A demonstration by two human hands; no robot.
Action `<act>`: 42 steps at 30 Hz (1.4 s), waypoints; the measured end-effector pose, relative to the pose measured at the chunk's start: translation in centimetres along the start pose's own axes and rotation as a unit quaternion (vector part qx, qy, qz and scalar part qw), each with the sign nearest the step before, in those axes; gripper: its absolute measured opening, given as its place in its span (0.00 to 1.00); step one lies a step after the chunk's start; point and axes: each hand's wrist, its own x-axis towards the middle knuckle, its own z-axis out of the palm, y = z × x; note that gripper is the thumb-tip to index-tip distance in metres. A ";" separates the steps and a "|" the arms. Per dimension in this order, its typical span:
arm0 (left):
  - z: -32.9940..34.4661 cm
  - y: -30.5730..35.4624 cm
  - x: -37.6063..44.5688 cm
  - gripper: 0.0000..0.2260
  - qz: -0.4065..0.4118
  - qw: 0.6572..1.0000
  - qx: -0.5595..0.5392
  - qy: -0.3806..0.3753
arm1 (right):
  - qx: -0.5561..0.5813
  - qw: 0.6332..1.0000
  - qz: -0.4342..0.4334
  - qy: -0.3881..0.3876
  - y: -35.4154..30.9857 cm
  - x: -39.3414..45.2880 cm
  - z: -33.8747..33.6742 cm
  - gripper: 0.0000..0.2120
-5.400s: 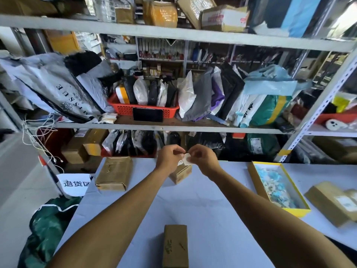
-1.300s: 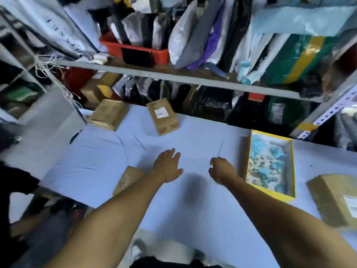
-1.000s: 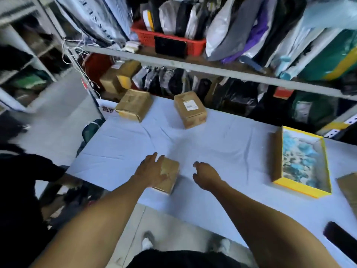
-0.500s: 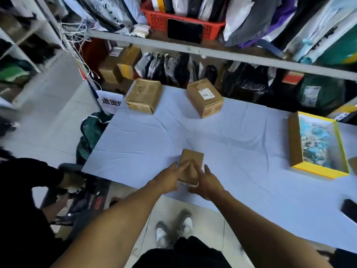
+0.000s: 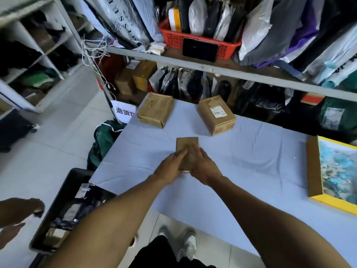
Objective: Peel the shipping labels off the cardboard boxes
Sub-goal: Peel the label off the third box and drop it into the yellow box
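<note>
A small flat cardboard box lies in the middle of the blue table. My left hand holds its near left side with fingers laid over the top. My right hand holds its near right side the same way. A sliver of white shows under the box's near edge. At the back stand two bigger boxes: a plain one on the left and one bearing a white shipping label on the right.
A yellow-rimmed open box of blue scraps sits at the right edge. On the floor left of the table are a black bin of parcels and a green bag. Another person's hands show at far left. Packed shelves rise behind.
My hands left the labelled back box, reached to the small box near the table's front edge and took hold of it from both sides. It now sits further in.
</note>
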 end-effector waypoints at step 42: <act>-0.2 0.6 27.4 0.52 0.090 0.984 -0.111 -0.105 | -0.032 0.963 0.240 0.117 9.5 22.1 -9.4 0.36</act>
